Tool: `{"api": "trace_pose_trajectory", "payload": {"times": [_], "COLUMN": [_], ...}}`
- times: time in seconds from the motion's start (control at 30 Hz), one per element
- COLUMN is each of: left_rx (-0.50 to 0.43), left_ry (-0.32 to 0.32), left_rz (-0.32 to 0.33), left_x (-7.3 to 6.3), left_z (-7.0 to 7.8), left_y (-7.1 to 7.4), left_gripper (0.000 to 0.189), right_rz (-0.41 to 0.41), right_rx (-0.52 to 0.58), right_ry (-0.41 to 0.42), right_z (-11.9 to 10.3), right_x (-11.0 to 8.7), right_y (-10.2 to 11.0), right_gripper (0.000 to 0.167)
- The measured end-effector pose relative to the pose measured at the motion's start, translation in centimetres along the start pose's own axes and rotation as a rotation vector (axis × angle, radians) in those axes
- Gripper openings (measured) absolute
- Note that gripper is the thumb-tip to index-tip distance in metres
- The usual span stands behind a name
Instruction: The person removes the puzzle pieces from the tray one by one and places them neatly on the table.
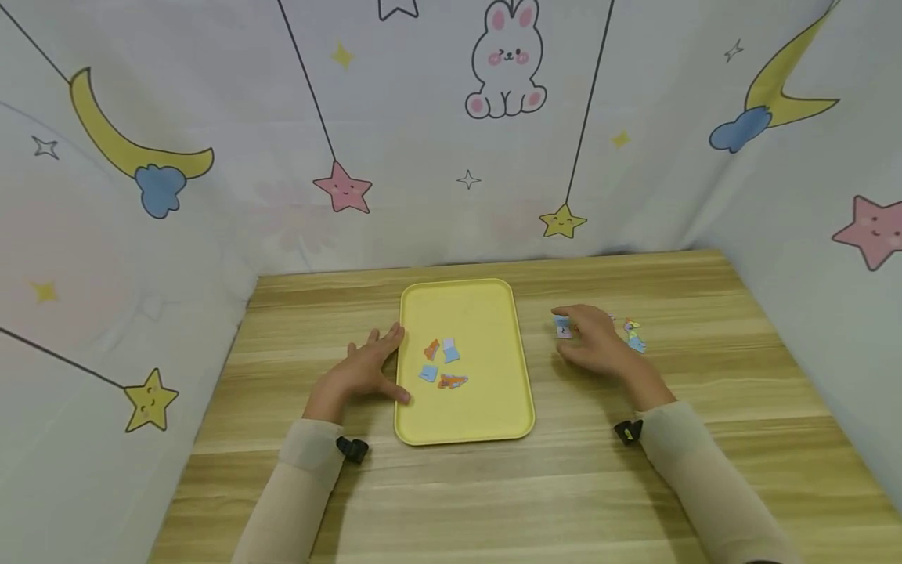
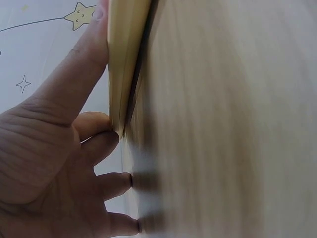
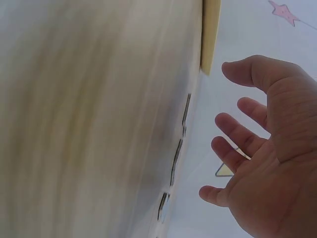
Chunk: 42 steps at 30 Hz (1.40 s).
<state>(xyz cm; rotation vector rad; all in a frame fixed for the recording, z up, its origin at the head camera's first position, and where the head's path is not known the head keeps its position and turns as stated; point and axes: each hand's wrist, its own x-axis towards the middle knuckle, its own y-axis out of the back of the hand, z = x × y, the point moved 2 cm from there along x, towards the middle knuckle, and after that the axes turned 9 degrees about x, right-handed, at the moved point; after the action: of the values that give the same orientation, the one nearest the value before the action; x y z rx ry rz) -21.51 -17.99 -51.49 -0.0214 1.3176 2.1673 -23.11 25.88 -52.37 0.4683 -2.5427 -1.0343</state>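
Note:
A yellow tray (image 1: pixel 465 419) lies on the table with several small printed puzzle pieces in it, among them an orange piece (image 1: pixel 452 381) and a pale blue one (image 1: pixel 428 374). My left hand (image 1: pixel 362 372) rests at the tray's left rim, fingers spread and thumb over the edge. In the left wrist view that thumb (image 2: pixel 74 74) lies along the tray's side. Right of the tray, my right hand (image 1: pixel 595 341) hovers over loose pieces, fingers loosely bent. A blue-and-white piece (image 1: pixel 563 327) shows between its thumb and fingers. The right wrist view shows the fingers (image 3: pixel 237 131) apart, above the table and holding nothing.
More colourful pieces (image 1: pixel 634 337) lie just right of the right hand, partly hidden by it. The wood-grain table (image 1: pixel 479 501) ends at a white curtain (image 1: pixel 437 133) printed with stars, moons and a rabbit, which hangs behind and along both sides.

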Motion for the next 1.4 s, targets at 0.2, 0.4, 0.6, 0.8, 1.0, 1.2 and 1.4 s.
{"api": "trace_pose_trajectory", "payload": {"times": [0.2,0.4,0.6,0.8,1.0,1.2,1.4], "left_rx": [0.004,0.006,0.003,-0.001,0.005,0.016,0.016], "left_ry": [-0.001,0.001,-0.004,-0.003,-0.006,-0.014,-0.015], "left_rz": [0.007,-0.006,-0.003,-0.008,0.000,0.005,0.008], "left_x": [0.0,0.0,0.1,0.0,-0.1,0.0,-0.1], "left_z": [0.0,0.0,-0.1,-0.3,-0.3,-0.4,-0.4], "left_y": [0.0,-0.1,-0.2,-0.4,-0.3,-0.2,-0.2], "left_gripper": [0.134,0.135,0.135,0.135,0.135,0.134,0.135], "right_rz": [-0.009,-0.017,-0.038,-0.052,-0.064,-0.089,-0.089], "right_rx": [0.017,-0.015,-0.063,-0.091,-0.102,-0.094,-0.092], "right_ry": [0.013,0.029,0.040,0.034,0.057,0.059,0.108], "right_z": [-1.0,-2.5,-3.6,-4.0,-4.8,-5.4,-6.4], "right_x": [0.7,1.1,1.9,2.4,2.9,3.4,3.7], "right_y": [-1.1,-1.9,-2.9,-3.9,-4.5,-5.3,-6.1], "right_gripper": [0.058,0.060,0.062,0.064,0.065,0.068,0.067]}}
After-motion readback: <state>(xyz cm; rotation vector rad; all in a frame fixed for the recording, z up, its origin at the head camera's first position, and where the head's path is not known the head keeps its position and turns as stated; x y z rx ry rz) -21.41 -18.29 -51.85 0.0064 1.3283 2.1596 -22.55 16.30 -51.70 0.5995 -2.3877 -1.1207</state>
